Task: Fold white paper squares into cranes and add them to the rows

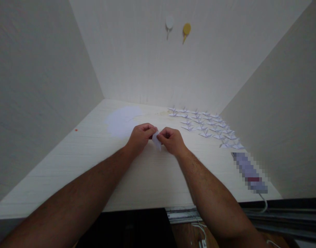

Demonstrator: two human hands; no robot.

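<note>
My left hand and my right hand meet over the middle of the pale wooden desk. Both pinch a small folded piece of white paper between fingers and thumbs, held just above the desk. Fingers of both hands are curled closed on it. A stack of white paper sheets lies flat just beyond my left hand.
Several folded white paper cranes stand in rows at the back right of the desk. A blurred-out oblong object with a white cable lies near the right front edge. Walls close in on three sides; two hooks hang on the back wall.
</note>
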